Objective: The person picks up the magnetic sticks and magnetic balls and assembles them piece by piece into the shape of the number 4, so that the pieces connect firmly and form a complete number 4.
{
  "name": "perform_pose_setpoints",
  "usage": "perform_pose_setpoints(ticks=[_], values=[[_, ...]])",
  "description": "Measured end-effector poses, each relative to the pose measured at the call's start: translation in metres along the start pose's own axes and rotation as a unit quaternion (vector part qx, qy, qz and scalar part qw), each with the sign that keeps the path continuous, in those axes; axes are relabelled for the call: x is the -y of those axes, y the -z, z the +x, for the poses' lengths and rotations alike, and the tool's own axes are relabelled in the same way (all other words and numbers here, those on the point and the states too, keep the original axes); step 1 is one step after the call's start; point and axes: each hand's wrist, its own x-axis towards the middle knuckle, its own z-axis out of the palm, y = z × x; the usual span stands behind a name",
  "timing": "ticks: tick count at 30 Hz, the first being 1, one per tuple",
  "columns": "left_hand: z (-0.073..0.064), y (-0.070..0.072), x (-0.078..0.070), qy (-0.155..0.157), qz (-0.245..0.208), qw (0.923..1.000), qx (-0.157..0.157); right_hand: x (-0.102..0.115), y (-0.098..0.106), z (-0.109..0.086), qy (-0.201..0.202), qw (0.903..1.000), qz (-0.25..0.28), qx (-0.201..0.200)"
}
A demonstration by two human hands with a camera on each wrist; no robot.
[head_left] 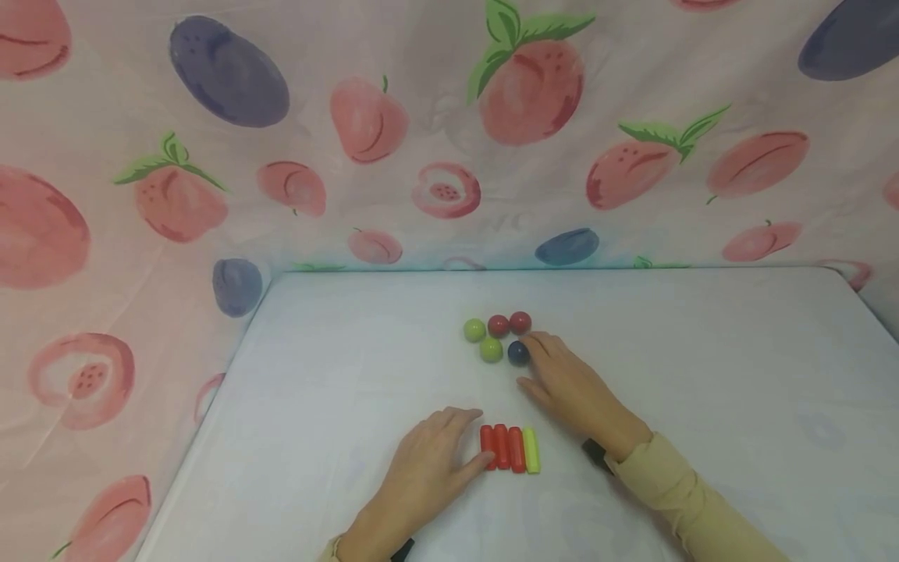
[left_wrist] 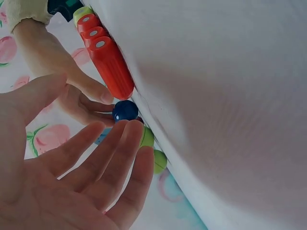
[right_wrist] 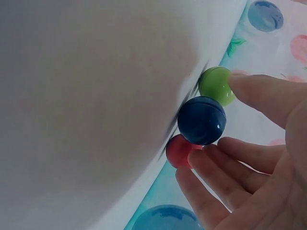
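On the white table a dark blue ball sits beside my right hand. The right fingertips reach its far right side and the thumb stays apart, with no grip on it in the right wrist view. Two green balls and two red balls cluster around it. Nearer to me, three red fluted sticks and one yellow-green stick lie side by side in a row. My left hand is spread at the row's left end, thumb tip over the leftmost red stick; whether it touches is unclear.
The white tabletop stretches to both sides of the balls and sticks. A fruit-patterned cloth hangs behind the table's far edge and along its left side.
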Motion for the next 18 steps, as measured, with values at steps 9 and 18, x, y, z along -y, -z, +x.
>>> perform_pose_setpoints(ticks=[9,18], values=[[0.0016,-0.0020,-0.0003,-0.009,0.004,0.9999,0.007,-0.0002,-0.0009,0.0056,0.011,0.9999,0.002,-0.006],[0.0036,-0.0038,0.0001,-0.010,0.005,0.9997,0.023,0.0003,-0.0014,0.0103,0.014,0.9999,0.007,-0.007]])
